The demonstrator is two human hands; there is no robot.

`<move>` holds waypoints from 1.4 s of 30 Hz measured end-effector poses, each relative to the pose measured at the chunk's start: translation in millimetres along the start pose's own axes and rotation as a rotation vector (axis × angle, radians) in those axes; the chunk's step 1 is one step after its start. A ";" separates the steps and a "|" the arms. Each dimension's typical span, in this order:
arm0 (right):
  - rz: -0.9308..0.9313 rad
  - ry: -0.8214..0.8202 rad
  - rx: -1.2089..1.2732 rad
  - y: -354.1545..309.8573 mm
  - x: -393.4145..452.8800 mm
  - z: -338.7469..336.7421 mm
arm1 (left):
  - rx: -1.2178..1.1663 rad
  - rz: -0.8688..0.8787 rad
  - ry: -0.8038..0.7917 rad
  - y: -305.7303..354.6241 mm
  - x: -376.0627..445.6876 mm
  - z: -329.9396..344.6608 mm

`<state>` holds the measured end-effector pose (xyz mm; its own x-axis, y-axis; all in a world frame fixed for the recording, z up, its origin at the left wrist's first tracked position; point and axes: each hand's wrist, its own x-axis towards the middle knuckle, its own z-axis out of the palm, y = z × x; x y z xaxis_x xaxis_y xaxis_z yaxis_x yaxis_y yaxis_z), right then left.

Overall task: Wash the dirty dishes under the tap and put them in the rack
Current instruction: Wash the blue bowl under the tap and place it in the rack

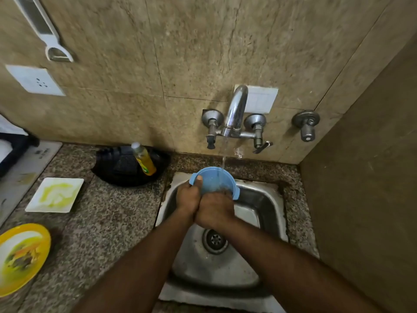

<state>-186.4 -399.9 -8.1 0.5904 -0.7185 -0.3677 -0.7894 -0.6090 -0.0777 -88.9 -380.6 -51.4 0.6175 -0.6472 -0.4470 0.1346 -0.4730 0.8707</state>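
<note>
A blue plastic bowl (214, 179) is tilted toward me over the steel sink (266, 206), under water running from the chrome tap (235, 109). My left hand (188, 196) grips its left rim, thumb over the edge. My right hand (215, 210) is pressed against the bowl's near side with its fingers reaching inside; they are partly hidden. A white square plate (55, 195) smeared yellow and a round yellow plate (22, 256) with food scraps lie on the granite counter (108, 222) to the left.
A black rack or tray (121, 168) behind the counter holds a yellow dish-soap bottle (144, 160). A side wall (361, 199) closes off the right. Wall sockets and a second valve (306, 125) sit on the tiled back wall.
</note>
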 end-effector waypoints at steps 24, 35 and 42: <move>-0.555 0.389 0.258 88.2 5.5 -0.9 | -0.111 -0.029 -0.143 18.2 10.7 -31.2; 0.404 0.062 1.430 57.1 1.3 -26.4 | 0.299 0.200 0.064 4.1 19.5 -17.1; 0.529 0.155 1.266 46.1 0.7 -25.2 | 0.577 0.447 0.169 25.4 11.8 -1.8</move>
<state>-218.1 -436.9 11.3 0.1219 -0.8470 -0.5174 -0.4869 0.4033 -0.7748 -76.8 -399.2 -34.1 0.6351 -0.7724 0.0020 -0.5557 -0.4551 0.6957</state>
